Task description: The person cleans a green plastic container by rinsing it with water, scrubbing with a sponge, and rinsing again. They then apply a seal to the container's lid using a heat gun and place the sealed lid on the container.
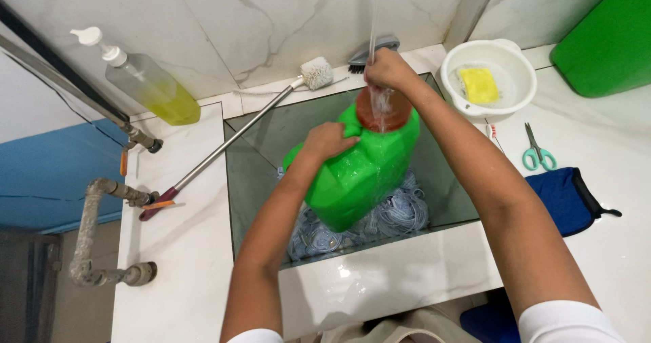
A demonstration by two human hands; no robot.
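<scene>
Head view: both arms reach fwd into a sunken sink (258,146) set in the white marble table (183,248). Left hand (328,141) lies palm-down w/ fingers curled over the upper side of a green jug (359,177), gripping it near the handle area. Right arm runs in from 5 o'clock, stretched long; right hand (388,69) sits atop the jug's neck, closed round the brown cap (383,110) region, directly under a thin water stream (375,17) falling from 12 o'clock.

Jug is between the 2 hands, tilted, neck toward 12 o'clock, base toward 7 o'clock, held above pale blue cloth (400,214) heaped in the sink. Jug: bright green plastic, glossy & wet, faceted sides, brown-red cap w/ water splashing on it.

Around: long-handled brush (230,139) at 10 o'clock, pump bottle (146,78) w/ yellow liquid beyond it; white bowl (489,78) w/ yellow sponge (479,85) at 2 o'clock; teal scissors (538,151) & dark blue mitt (566,197) at 3 o'clock.
</scene>
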